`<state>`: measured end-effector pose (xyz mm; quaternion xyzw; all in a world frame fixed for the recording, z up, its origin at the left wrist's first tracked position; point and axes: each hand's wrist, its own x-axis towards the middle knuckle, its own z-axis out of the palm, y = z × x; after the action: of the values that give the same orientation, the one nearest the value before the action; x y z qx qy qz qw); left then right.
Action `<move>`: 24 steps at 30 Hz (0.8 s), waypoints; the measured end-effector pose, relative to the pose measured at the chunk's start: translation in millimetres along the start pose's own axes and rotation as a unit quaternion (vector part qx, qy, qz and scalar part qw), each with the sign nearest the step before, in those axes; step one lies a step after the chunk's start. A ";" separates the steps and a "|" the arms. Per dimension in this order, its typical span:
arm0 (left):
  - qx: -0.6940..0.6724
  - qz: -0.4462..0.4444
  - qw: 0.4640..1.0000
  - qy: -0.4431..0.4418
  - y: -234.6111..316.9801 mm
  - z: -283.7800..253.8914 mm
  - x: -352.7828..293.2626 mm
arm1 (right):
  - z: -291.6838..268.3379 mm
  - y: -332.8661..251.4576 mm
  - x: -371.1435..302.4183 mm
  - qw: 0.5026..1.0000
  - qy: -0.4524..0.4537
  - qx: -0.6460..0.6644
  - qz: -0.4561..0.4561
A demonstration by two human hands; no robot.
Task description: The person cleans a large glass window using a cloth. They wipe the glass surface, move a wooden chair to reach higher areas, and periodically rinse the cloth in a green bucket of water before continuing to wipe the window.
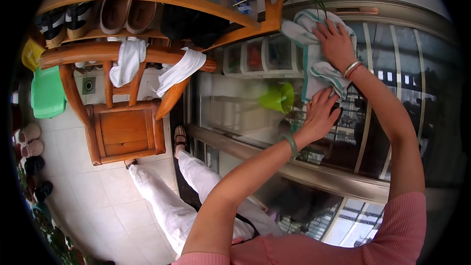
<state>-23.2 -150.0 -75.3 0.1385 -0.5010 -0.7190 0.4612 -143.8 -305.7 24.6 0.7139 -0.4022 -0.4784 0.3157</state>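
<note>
white, green-edged cloth (314, 58) under our right hand (338, 46), left hand (320, 117) at its lower edge, fingers spread on both, we're probably wiping glass (352, 125), next needing steady pressure.

- how is the light?
- soft, bright on the pale square floor tiles (83, 191); the dark metal-framed glass panel (338, 149) throws back bright reflections.
- any blur?
- the lime-green plastic cup (275, 98) looks hazy; straight edges bow toward black corners.

Wdn chair (126, 130) w/ 2 wht cloths (129, 61) drpd, brn shoes (114, 17) nr.
</note>
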 end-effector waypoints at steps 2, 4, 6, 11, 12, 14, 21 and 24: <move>0.024 -0.009 1.000 -0.007 -4.6 -2.0 5.0 | 10.0 1.1 11.4 1.000 0.000 -0.010 0.003; 0.033 -0.004 0.999 0.001 -12.4 -5.2 9.2 | 22.1 -1.2 22.3 1.000 0.003 0.009 0.000; 0.040 -0.001 0.999 -0.009 -20.6 -9.3 13.3 | 31.4 -4.3 32.9 1.000 0.001 0.017 0.004; 0.079 -0.006 0.997 -0.006 -42.3 -26.9 17.2 | 61.4 -23.3 61.1 0.997 0.050 0.045 -0.027; 0.092 -0.011 0.996 -0.010 -46.4 -30.0 16.8 | 70.8 -30.2 68.4 0.995 0.056 0.070 -0.044; 0.087 -0.050 0.995 -0.006 -60.8 -41.6 16.9 | 74.5 -56.3 92.8 0.993 0.014 0.098 -0.063; 0.058 -0.129 0.990 0.015 -151.0 -83.2 -11.1 | 98.6 -173.5 154.8 0.972 -0.148 0.181 -0.016; 0.032 -0.163 0.986 0.028 -181.8 -101.9 -15.5 | 115.5 -211.7 180.7 0.975 -0.140 0.170 -0.024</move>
<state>-42.9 -184.8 -280.4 0.2529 -0.4813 -0.7640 0.3473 -154.9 -370.7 -269.4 0.6924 -0.5007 -0.5056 0.1194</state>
